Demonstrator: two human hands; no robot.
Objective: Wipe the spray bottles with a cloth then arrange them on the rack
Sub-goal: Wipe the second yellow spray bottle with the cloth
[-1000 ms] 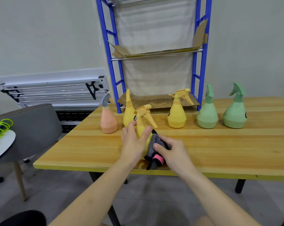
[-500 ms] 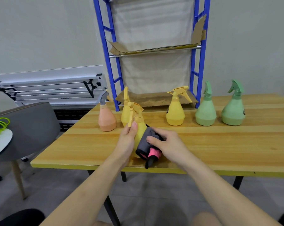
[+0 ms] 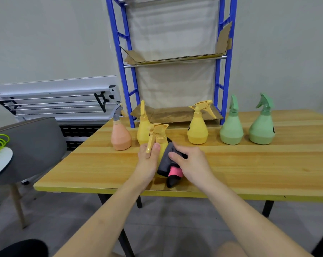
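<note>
Your left hand (image 3: 147,160) grips the yellow spray bottle (image 3: 159,140) at the table's (image 3: 249,171) near edge; its lower body is hidden. Your right hand (image 3: 192,164) presses a grey-and-pink cloth (image 3: 168,160) against it, fingers curled. Dark marks on the far yellow bottle (image 3: 197,128) and right green bottle (image 3: 262,127) are unreadable. The blue rack (image 3: 223,71) is cut off above.
</note>
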